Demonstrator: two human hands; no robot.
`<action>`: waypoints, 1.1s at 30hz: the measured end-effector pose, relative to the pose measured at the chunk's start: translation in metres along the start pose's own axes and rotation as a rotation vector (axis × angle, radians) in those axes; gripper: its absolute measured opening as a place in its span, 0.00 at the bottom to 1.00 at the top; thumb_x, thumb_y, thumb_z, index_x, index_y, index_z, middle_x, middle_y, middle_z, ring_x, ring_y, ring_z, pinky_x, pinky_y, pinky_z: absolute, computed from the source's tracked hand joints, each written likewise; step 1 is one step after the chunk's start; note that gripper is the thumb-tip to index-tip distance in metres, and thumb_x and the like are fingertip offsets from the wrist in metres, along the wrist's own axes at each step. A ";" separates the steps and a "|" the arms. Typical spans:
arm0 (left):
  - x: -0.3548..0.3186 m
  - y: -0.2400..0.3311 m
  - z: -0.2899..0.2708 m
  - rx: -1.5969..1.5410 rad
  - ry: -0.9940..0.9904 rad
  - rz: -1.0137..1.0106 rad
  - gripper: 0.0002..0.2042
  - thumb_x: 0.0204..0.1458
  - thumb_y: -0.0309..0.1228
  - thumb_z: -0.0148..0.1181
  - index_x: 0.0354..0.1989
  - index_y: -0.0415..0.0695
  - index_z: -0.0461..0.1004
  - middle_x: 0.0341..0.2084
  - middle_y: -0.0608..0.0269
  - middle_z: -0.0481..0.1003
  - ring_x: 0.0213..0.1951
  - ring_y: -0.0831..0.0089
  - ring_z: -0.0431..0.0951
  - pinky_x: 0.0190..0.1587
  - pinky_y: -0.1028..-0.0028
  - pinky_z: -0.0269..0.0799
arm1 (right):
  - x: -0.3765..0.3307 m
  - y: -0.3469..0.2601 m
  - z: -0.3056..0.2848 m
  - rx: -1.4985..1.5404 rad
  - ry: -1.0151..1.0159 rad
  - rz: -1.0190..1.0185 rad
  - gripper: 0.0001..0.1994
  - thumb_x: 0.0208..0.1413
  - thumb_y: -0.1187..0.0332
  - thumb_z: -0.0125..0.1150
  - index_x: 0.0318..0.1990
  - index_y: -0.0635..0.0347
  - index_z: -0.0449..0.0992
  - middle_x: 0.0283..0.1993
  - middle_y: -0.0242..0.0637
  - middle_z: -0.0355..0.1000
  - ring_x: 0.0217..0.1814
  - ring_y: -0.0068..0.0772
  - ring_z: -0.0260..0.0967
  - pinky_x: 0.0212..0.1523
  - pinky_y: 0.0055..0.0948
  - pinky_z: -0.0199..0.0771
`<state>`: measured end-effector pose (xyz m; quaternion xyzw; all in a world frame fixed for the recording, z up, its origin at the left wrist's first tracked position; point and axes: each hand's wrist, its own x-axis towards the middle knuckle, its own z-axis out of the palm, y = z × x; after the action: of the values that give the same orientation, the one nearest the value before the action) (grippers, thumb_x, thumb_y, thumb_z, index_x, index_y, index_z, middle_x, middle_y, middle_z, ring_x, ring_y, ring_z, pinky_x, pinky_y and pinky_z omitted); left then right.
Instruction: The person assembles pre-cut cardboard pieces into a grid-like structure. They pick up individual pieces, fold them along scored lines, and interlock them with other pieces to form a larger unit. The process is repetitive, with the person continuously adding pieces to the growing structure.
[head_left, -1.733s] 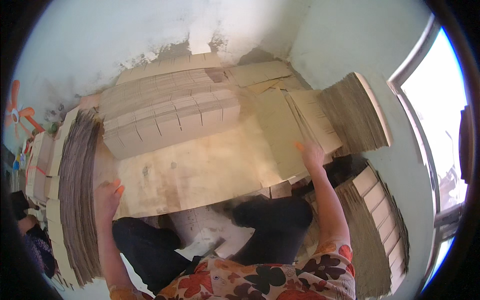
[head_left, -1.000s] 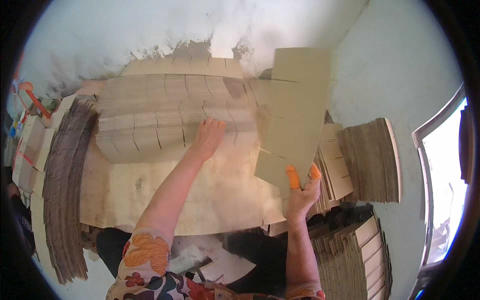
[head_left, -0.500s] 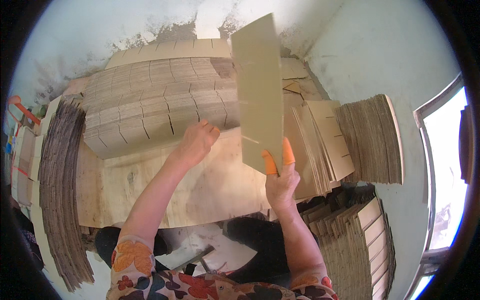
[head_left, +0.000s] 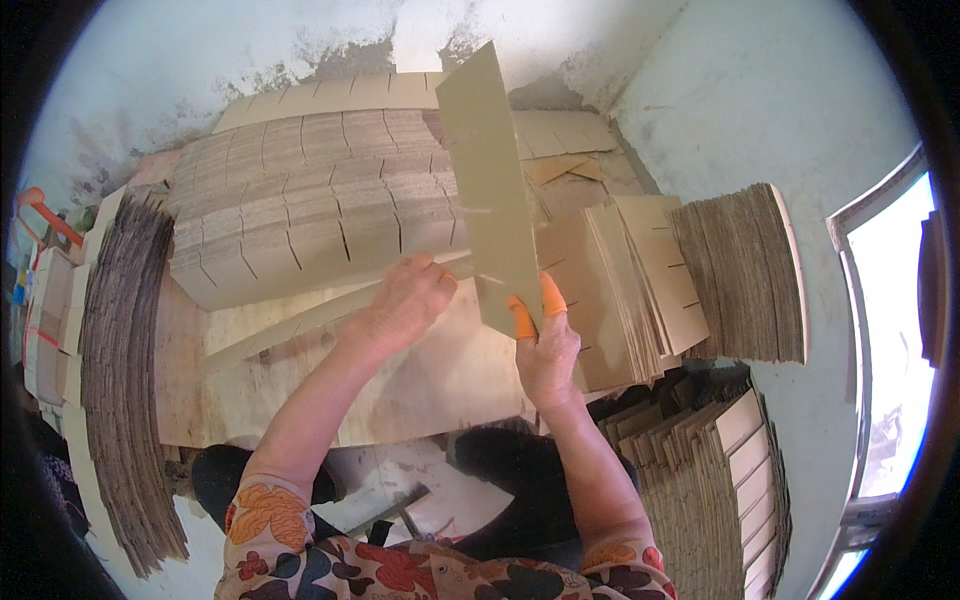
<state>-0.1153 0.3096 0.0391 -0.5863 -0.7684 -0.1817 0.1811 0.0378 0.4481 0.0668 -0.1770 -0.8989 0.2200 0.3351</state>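
My right hand point(head_left: 550, 362), with orange finger covers on two fingers, pinches the lower end of a long cardboard sheet point(head_left: 490, 190) held upright. My left hand point(head_left: 408, 302) is closed at the right end of a long cardboard strip point(head_left: 285, 330), which slants over the wooden board; its fingertips are partly hidden and a bit of orange shows on one. Just beyond lies a long block of slotted cardboard pieces point(head_left: 310, 215), packed upright side by side. The right hand's sheet covers the right end of this block.
Slotted cardboard sheets point(head_left: 655, 270) lean at the right, beside a thick stack point(head_left: 745, 270). More bundles point(head_left: 700, 490) stand lower right. A tall cardboard stack point(head_left: 125, 370) borders the wooden board point(head_left: 430, 385) at the left. A wall point(head_left: 760, 110) rises behind.
The upright sheet and my right hand have shifted left. My left hand has moved slightly right and nearer to me, and a cardboard strip now extends from it away from the block's front.
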 end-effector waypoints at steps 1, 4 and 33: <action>-0.001 0.002 0.000 0.005 0.020 0.025 0.03 0.39 0.25 0.56 0.23 0.41 0.72 0.24 0.60 0.73 0.35 0.65 0.72 0.38 0.68 0.71 | -0.001 0.001 0.003 -0.010 -0.026 -0.003 0.22 0.56 0.68 0.59 0.57 0.62 0.63 0.38 0.55 0.74 0.28 0.57 0.72 0.28 0.44 0.74; 0.001 0.030 -0.017 -0.055 0.070 0.093 0.09 0.39 0.25 0.56 0.31 0.35 0.74 0.28 0.57 0.73 0.38 0.65 0.71 0.38 0.67 0.72 | -0.006 0.015 0.014 -0.014 -0.037 -0.162 0.23 0.54 0.73 0.57 0.57 0.64 0.59 0.50 0.60 0.68 0.30 0.59 0.72 0.28 0.46 0.74; 0.035 -0.070 0.006 0.044 -0.257 -0.324 0.22 0.40 0.32 0.68 0.43 0.38 0.68 0.39 0.54 0.71 0.49 0.58 0.68 0.51 0.59 0.66 | -0.018 0.010 0.025 0.016 -0.119 -0.023 0.29 0.48 0.82 0.53 0.60 0.66 0.56 0.49 0.62 0.67 0.40 0.63 0.71 0.35 0.49 0.74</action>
<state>-0.1924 0.3244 0.0465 -0.4692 -0.8733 -0.1155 0.0625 0.0359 0.4413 0.0353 -0.1504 -0.9174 0.2333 0.2852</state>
